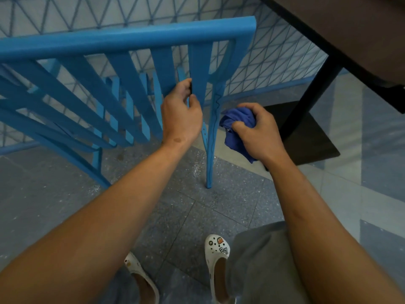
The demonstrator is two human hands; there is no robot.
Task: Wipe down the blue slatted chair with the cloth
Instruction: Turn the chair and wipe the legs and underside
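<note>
A floor of grey speckled tiles was seen from above, backed by a pale wall patterned with blue triangular lines. A dark table stood at the upper right, its black post running down to a flat dark base.

The blue chair filled the upper left, viewed from behind, its top rail crossing the picture and its slats fanning downward. One rear leg was planted on the tiles between the two hands.

A slat near the right end of the backrest was gripped by the left hand, with fingers curled round its edge and the thumb set against the next gap.

The cloth, dark blue and bunched, was held in the right hand, whose fingers were closed round it. It was kept just right of the rear leg; whether it touched the leg could not be told.

White clogs with small charms were worn on both feet at the bottom, beside grey fabric.
</note>
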